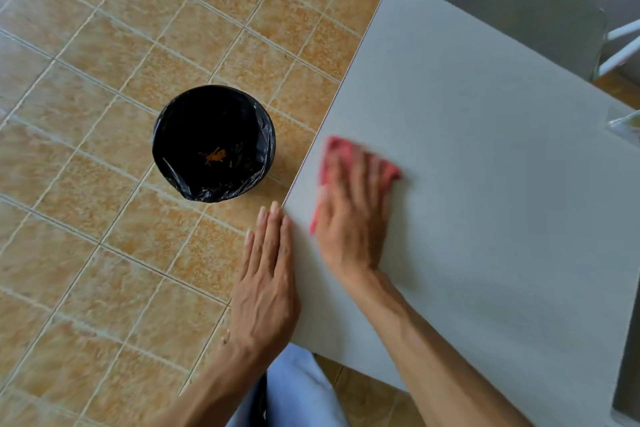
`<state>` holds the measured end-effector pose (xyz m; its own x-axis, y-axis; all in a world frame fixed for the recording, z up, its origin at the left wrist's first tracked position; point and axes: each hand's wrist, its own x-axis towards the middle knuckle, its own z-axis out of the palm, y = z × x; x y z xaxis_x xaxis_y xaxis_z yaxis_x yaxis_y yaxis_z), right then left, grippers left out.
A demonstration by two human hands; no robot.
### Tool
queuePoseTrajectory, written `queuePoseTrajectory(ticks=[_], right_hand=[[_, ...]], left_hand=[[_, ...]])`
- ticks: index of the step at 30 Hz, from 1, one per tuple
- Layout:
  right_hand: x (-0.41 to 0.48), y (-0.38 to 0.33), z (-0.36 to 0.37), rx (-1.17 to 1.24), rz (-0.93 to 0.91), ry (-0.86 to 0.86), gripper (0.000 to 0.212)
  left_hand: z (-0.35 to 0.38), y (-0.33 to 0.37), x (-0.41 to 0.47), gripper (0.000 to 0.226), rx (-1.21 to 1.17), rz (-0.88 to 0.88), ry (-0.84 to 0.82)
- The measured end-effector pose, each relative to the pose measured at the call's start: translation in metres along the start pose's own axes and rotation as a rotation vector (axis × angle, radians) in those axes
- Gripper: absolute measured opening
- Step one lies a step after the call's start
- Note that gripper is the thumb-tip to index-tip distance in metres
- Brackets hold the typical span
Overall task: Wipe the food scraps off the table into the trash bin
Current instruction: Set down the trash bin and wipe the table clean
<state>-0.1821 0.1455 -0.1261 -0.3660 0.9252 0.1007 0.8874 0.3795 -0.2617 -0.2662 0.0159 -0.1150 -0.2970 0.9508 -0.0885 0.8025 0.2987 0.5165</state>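
A grey table [485, 184] fills the right half of the view. My right hand [353, 215] presses flat on a red cloth [334, 154] near the table's left edge; the hand and cloth are blurred. My left hand [268, 274] lies flat with fingers together, held along the outside of that edge and holding nothing. On the tiled floor to the left stands a round trash bin [214, 142] lined with a black bag, with orange and dark scraps at its bottom. No scraps show on the table top.
A grey chair seat [526, 7] with white legs stands beyond the table's far side. A clear object [627, 123] pokes in at the right edge of the table. Light blue trousers [298, 392] show below the table's near corner.
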Motion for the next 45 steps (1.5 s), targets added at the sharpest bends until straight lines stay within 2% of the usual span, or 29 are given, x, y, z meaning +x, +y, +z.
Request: queuePoseTrajectory(ticks=[2, 3, 4, 5, 6, 8, 9, 10, 11, 14, 15, 16, 17, 20, 21, 22, 24, 26, 28, 29, 32, 33, 34, 36, 37, 39, 42, 45], right_hand=[[-0.011, -0.003, -0.006, 0.052, -0.414, -0.141, 0.051], [-0.006, 0.008, -0.011, 0.050, -0.537, -0.167, 0.051], [-0.002, 0.021, -0.012, 0.024, -0.561, -0.158, 0.051], [0.003, 0.035, -0.013, -0.021, -0.486, -0.125, 0.051], [0.006, 0.047, -0.012, -0.064, -0.324, -0.073, 0.050], [0.003, 0.053, -0.009, -0.113, 0.117, 0.070, 0.049], [-0.003, 0.042, -0.005, -0.111, 0.275, 0.120, 0.049], [-0.013, 0.028, -0.001, -0.100, 0.326, 0.124, 0.050], [-0.025, 0.011, 0.000, -0.082, 0.243, 0.076, 0.052], [-0.055, -0.004, -0.010, -0.015, -0.311, -0.158, 0.052], [-0.054, 0.007, -0.015, -0.021, -0.425, -0.203, 0.052], [-0.052, 0.019, -0.018, -0.044, -0.453, -0.211, 0.052], [-0.049, 0.029, -0.018, -0.070, -0.386, -0.180, 0.052], [-0.048, 0.025, -0.012, -0.094, 0.151, 0.028, 0.052], [-0.051, 0.007, -0.006, -0.095, 0.261, 0.075, 0.053], [-0.055, -0.011, 0.001, -0.083, 0.273, 0.088, 0.055], [-0.062, -0.034, 0.007, -0.033, 0.045, 0.030, 0.054], [-0.059, -0.019, -0.002, 0.003, -0.219, -0.069, 0.051], [-0.051, 0.017, -0.012, -0.053, -0.354, -0.125, 0.054], [-0.046, 0.036, -0.015, -0.095, -0.297, -0.117, 0.056], [-0.038, 0.057, -0.024, -0.118, 0.225, 0.061, 0.058], [-0.040, 0.049, -0.026, -0.087, 0.333, 0.106, 0.062], [-0.045, 0.037, -0.025, -0.051, 0.307, 0.103, 0.069], [-0.067, 0.017, -0.025, 0.057, -0.009, -0.010, 0.078], [-0.082, 0.013, -0.024, 0.122, -0.170, -0.064, 0.073], [-0.105, 0.023, -0.027, 0.214, -0.302, -0.089, 0.059], [-0.135, 0.057, -0.050, 0.297, -0.169, -0.017, 0.061], [-0.176, 0.105, -0.091, 0.347, 0.101, 0.036, 0.082]], left_hand=[[0.000, 0.000, 0.000, 0.066, -0.002, 0.004, -0.004], [0.000, 0.000, 0.000, 0.066, 0.001, 0.004, -0.004], [0.000, -0.001, 0.001, 0.067, 0.003, 0.005, -0.003], [0.000, -0.001, 0.001, 0.068, 0.004, 0.006, 0.001], [0.001, -0.002, 0.001, 0.070, 0.005, 0.010, 0.004], [0.002, -0.003, 0.000, 0.071, 0.015, 0.014, -0.004], [0.002, -0.002, -0.001, 0.072, 0.018, 0.013, -0.009], [0.002, -0.002, -0.002, 0.071, 0.018, 0.012, -0.010], [0.001, -0.001, -0.001, 0.069, 0.013, 0.011, -0.009], [0.001, -0.001, 0.000, 0.061, 0.011, -0.003, -0.004], [0.001, -0.001, 0.001, 0.061, 0.013, -0.002, -0.002], [0.001, -0.001, 0.001, 0.064, 0.012, 0.004, 0.004], [0.002, -0.002, 0.001, 0.066, 0.012, 0.011, 0.007], [0.004, -0.003, 0.000, 0.069, 0.020, 0.017, 0.007], [0.005, -0.004, -0.001, 0.067, 0.017, 0.014, 0.005], [0.006, -0.005, -0.002, 0.064, 0.013, 0.016, 0.005], [0.007, -0.008, -0.004, 0.059, 0.015, 0.040, 0.008], [0.008, -0.009, -0.004, 0.057, 0.009, 0.062, 0.003], [0.009, -0.009, -0.003, 0.059, 0.024, 0.053, 0.013], [0.010, -0.009, -0.003, 0.061, 0.039, 0.050, 0.020], [0.013, -0.008, -0.003, 0.066, 0.081, 0.045, 0.042], [0.013, -0.008, -0.003, 0.066, 0.090, 0.045, 0.048], [0.014, -0.007, -0.004, 0.065, 0.099, 0.044, 0.052], [0.014, -0.004, -0.004, 0.061, 0.118, 0.034, 0.055], [0.015, -0.003, -0.003, 0.059, 0.126, 0.027, 0.054], [0.014, 0.000, -0.003, 0.058, 0.141, -0.003, 0.040], [0.012, 0.015, -0.002, 0.063, 0.146, -0.067, 0.029], [0.022, 0.057, -0.014, 0.063, 0.115, -0.051, 0.003]])
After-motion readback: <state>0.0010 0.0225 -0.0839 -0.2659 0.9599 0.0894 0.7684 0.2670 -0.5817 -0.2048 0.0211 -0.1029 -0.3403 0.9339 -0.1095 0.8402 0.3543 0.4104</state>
